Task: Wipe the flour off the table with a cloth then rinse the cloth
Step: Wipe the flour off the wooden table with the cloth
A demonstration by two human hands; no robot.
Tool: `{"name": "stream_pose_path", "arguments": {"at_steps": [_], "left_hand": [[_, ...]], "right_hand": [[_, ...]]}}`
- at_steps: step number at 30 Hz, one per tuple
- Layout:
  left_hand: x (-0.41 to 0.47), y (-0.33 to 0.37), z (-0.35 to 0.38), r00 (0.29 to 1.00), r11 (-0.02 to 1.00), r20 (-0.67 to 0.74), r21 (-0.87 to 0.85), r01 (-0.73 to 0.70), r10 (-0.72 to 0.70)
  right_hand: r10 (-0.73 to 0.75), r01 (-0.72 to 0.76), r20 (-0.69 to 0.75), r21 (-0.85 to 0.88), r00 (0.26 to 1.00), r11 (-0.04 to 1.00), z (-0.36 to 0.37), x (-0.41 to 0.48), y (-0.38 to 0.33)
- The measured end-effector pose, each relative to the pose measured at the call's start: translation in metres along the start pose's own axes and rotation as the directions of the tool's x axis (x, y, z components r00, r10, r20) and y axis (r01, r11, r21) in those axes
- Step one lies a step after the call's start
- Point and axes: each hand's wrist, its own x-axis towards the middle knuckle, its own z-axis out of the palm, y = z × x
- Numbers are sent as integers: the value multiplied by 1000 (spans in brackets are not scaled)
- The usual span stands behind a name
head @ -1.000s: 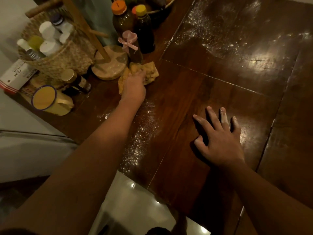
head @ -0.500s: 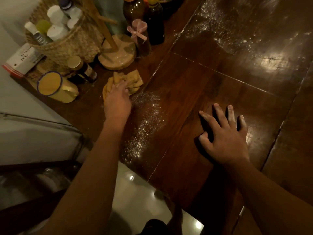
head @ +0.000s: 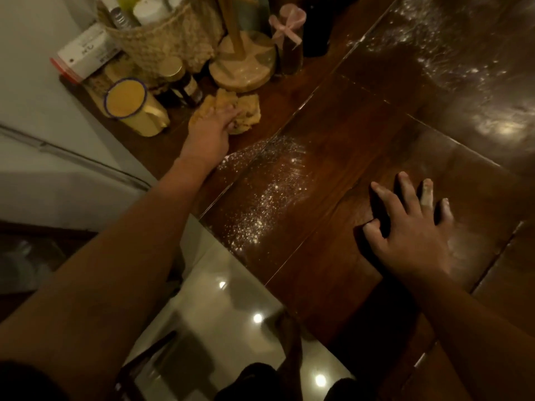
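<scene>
Dark wood table [head: 333, 175], flour [head: 269, 195] streak; left hand [head: 211, 131] clutching cloth [head: 246, 111]; right hand [head: 411, 230] splayed flat, empty.

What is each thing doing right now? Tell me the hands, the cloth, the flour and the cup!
Left hand: pressed on the cloth, fingers curled into it.
Right hand: flat on the table, fingers spread, floury.
Cloth: crumpled, on the table.
Flour: scattered, not yet wiped.
Cup: upright.
Table: dusty in patches.
</scene>
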Motion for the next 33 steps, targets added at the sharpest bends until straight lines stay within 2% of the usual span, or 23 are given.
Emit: {"name": "stream_pose_path", "arguments": {"at_steps": [5,8,10,13,15,18,22,24,27,29,31,33], "left_hand": [[-23,12,1,944,953,-152,39,301,-292],[-55,18,1,891,908,-204,24,418,-405],[-72,26,1,895,907,-219,78,414,-389],[-70,19,3,949,937,-163,182,299,-271],[-53,-3,-1,967,952,-120,184,245,-226],[-25,-19,-12,932,927,-111,115,358,-346],[-2,14,-11,843,836,-176,136,532,-508],[-4,22,-5,856,853,-186,119,508,-483],[-34,19,10,941,955,-187,37,293,-282],[-59,18,18,970,983,-158,-31,181,-184],[-74,10,19,981,988,-128,-55,142,-148],[-67,2,14,973,986,-160,-26,163,-165]], "right_hand": [[6,-6,-17,6,1000,1000,1,-1,-1],[0,0,-18,-4,1000,1000,1,0,-1],[-7,7,-2,-17,1000,1000,1,0,-1],[-34,35,16,-29,999,999,0,1,-2],[-71,71,16,-31,997,997,1,1,-1],[-98,98,10,-19,995,995,2,2,0],[-94,94,21,-19,995,995,4,3,1],[-95,96,21,-19,995,995,3,3,1],[-99,99,22,-25,995,995,2,3,0],[-98,99,31,-33,995,995,1,2,0],[-101,103,35,-37,994,994,1,3,0],[-103,104,29,-35,994,994,1,3,1]]}}
